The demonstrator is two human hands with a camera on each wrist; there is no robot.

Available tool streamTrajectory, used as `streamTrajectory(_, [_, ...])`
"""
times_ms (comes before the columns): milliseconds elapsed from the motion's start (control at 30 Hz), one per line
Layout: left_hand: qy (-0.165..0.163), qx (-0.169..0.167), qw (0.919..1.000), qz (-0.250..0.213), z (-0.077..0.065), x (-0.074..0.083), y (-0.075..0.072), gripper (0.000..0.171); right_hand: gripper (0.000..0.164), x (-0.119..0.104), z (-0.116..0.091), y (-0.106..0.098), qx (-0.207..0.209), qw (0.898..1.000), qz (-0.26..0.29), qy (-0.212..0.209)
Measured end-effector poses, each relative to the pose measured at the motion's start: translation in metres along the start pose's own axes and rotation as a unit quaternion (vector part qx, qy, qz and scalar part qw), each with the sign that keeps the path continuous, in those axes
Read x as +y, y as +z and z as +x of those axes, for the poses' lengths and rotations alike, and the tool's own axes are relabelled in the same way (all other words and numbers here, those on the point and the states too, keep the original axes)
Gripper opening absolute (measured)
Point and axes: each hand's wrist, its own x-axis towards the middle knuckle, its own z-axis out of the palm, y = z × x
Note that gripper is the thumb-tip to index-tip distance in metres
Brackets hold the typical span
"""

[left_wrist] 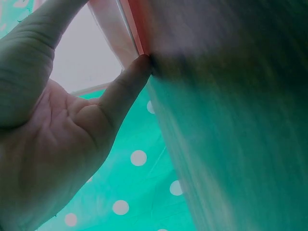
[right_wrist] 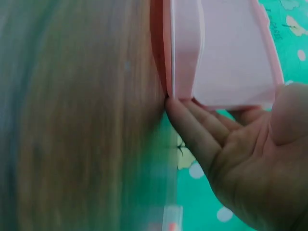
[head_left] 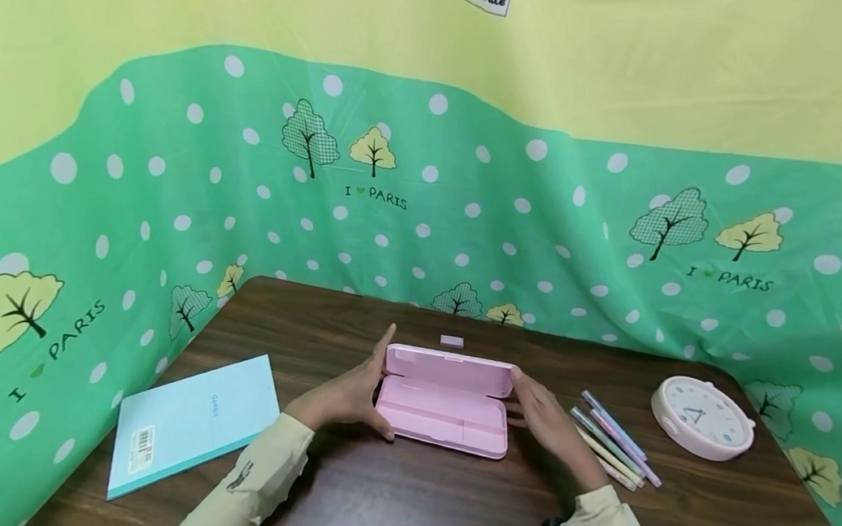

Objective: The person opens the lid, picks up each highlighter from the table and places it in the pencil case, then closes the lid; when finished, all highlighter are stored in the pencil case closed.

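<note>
A pink pencil case lies on the table with its hinged lid raised at the back; its divided compartments hold nothing visible. At the left end, my left hand is spread, one digit by the front corner and another reaching up beside the lid. My right hand touches the opposite end, its upper fingertips at the lid's corner. Straight fingers lie against the pink side in the right wrist view. The left wrist view shows a fingertip touching the case's lower corner.
Several pastel pens lie right of the case, with a round white clock beyond them. A light-blue notebook lies at the left. Behind the lid is a small pale eraser-like block. A patterned curtain hangs behind the table.
</note>
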Motion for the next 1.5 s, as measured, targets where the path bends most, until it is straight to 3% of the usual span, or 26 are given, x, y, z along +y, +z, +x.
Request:
streamTrajectory(167, [-0.003,0.01,0.9994,0.033,0.008,-0.032,0.012,0.175,0.077,0.0,0.002,0.006,0.047,0.999,-0.007,0.014])
streamTrajectory(267, [-0.012,0.006,0.9994,0.032,0.007,-0.028,0.011,0.176,0.078,0.001,0.003,0.007,0.067,0.997,-0.001,0.026])
streamTrajectory(467, [-0.025,-0.009,0.9994,0.021,-0.003,0.013,-0.001,0.168,0.08,0.0,0.008,0.009,0.097,0.995,-0.009,0.039])
streamTrajectory(600, [-0.045,-0.016,0.9982,0.036,-0.004,0.024,-0.003,0.164,0.082,-0.002,0.01,0.009,0.104,0.993,-0.021,0.042])
streamTrajectory(800, [-0.053,-0.017,0.998,0.03,-0.005,0.022,-0.002,0.163,0.083,-0.003,0.01,0.008,0.099,0.994,-0.028,0.04])
streamTrajectory(867, [-0.041,-0.013,0.9988,0.022,-0.004,0.019,-0.001,0.164,0.082,-0.001,0.009,0.008,0.1,0.994,-0.028,0.042])
streamTrajectory(933, [-0.009,-0.005,0.9994,0.033,-0.001,0.004,0.004,0.162,0.081,0.0,0.008,0.009,0.101,0.994,-0.027,0.042])
streamTrajectory(1100, [0.028,0.018,0.9982,0.05,0.005,-0.015,0.01,0.163,0.08,0.0,0.008,0.008,0.103,0.994,-0.03,0.037])
streamTrajectory(1233, [-0.012,0.015,0.9987,0.048,0.005,0.006,0.008,0.167,0.082,-0.001,0.009,0.006,0.105,0.993,-0.034,0.035])
streamTrajectory(1300, [-0.027,0.016,0.9982,0.051,0.007,0.0,0.011,0.17,0.083,-0.001,0.01,0.006,0.105,0.993,-0.031,0.037])
streamTrajectory(1333, [-0.04,0.013,0.9981,0.045,0.005,0.007,0.01,0.17,0.083,-0.001,0.011,0.006,0.104,0.993,-0.03,0.04])
streamTrajectory(1467, [-0.035,0.013,0.998,0.051,0.002,0.007,0.01,0.169,0.084,0.0,0.01,0.007,0.102,0.993,-0.027,0.049])
streamTrajectory(1500, [-0.036,0.011,0.9981,0.049,0.0,0.015,0.008,0.167,0.084,0.0,0.01,0.007,0.101,0.993,-0.029,0.05])
